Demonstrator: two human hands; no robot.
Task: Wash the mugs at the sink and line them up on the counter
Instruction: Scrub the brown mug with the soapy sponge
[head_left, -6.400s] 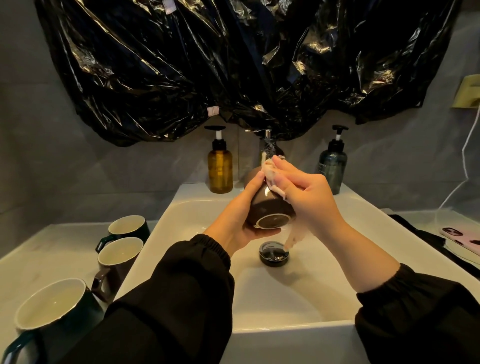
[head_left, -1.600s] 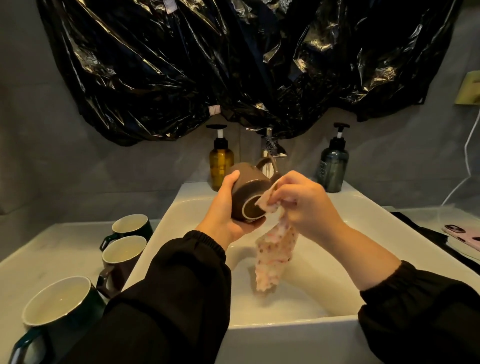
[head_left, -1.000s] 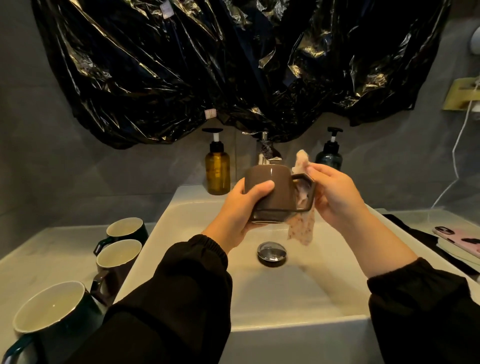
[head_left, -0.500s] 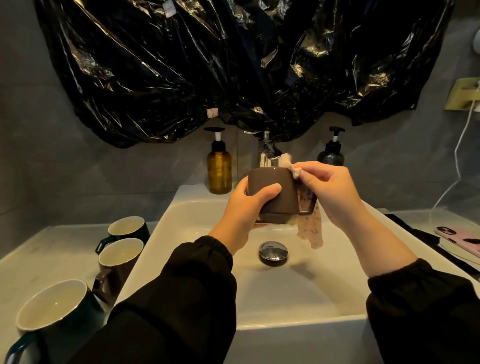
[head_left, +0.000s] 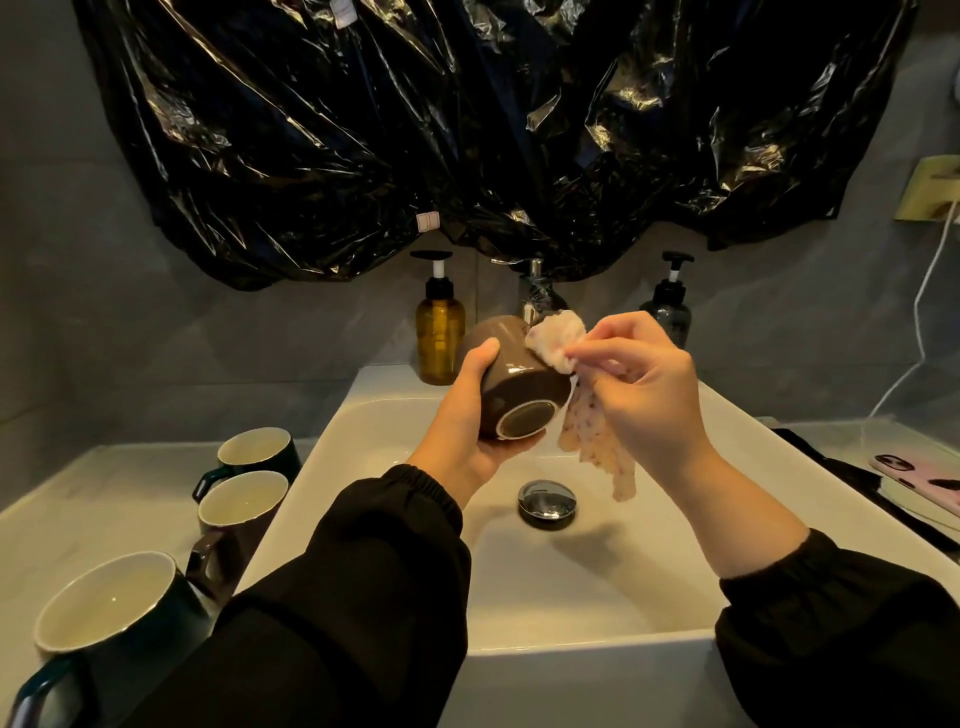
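Step in hand: we're on the wash, scrubbing the outside of the glossy brown ceramic mug (head_left: 511, 382); rinsing and lining up are not yet done for this one.
Left hand (head_left: 470, 415): fingers and thumb curled round the mug's wall, gripping it firmly.
Right hand (head_left: 647, 384): thumb and fingertips pinching the pale speckled cloth (head_left: 556, 338), its bunched end pressed on the mug's side and its tail dangling under the palm.
Where the mug is: between our two hands, over the white rectangular sink basin (head_left: 571, 644), tipped so its base ring faces us and its mouth points away.
Water: we cannot tell if the chrome tap (head_left: 536, 293) beyond the hands is running.
Next move, as we judge it: keep a tight hold on the slick glaze, turn the mug to bring unwiped wall under the cloth, then rinse.
Mugs counted: four. One in the left hand, three standing outside the left forearm on the pale counter (head_left: 104, 493): nearest mug (head_left: 111, 618), middle mug (head_left: 241, 506), far mug (head_left: 254, 453).
Cloths: one.
Pump bottles: two beyond the hands, amber pump bottle (head_left: 440, 335) and dark pump bottle (head_left: 667, 312).
Drain plugs: one, the chrome drain plug (head_left: 547, 500) below the right wrist.
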